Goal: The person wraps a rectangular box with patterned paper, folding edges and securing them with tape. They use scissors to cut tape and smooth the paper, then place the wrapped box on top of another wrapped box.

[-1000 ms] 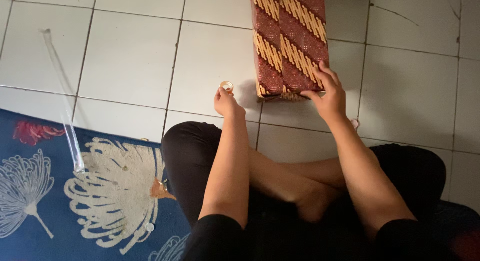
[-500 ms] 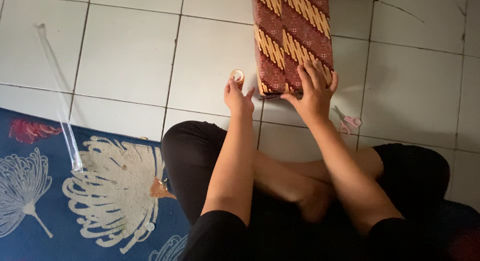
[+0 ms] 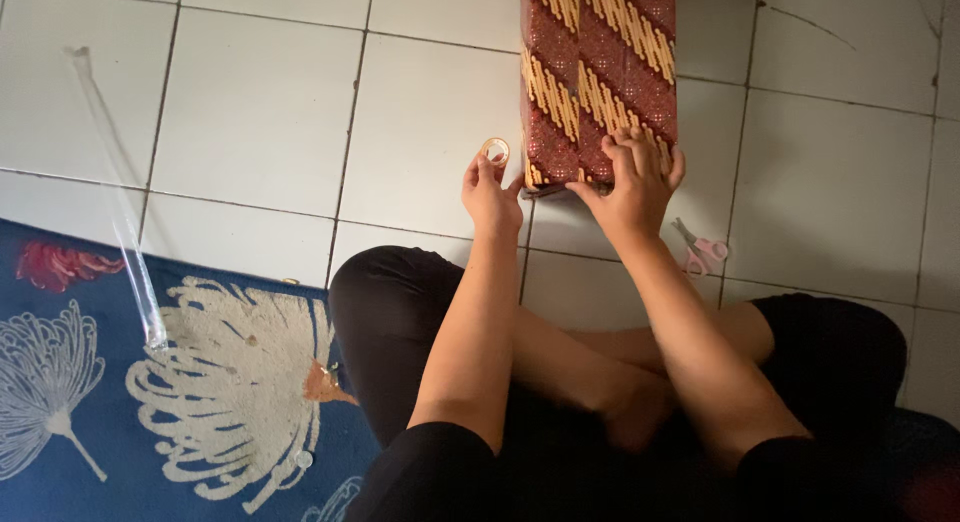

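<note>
A box wrapped in red paper with gold diagonal bands (image 3: 600, 62) lies on the white tiled floor in front of my crossed legs. My right hand (image 3: 632, 187) presses flat on the box's near end, fingers spread over the folded wrap. My left hand (image 3: 490, 194) holds a small roll of clear tape (image 3: 495, 149) right against the box's near left corner.
Small pink-handled scissors (image 3: 702, 246) lie on the tile just right of my right wrist. A long clear plastic sleeve (image 3: 115, 192) stretches across the tiles at left onto a blue floral rug (image 3: 150, 382).
My left hand has carried the tape roll rightward up to the box corner. My right hand slid left across the box's near end, which uncovered the scissors.
</note>
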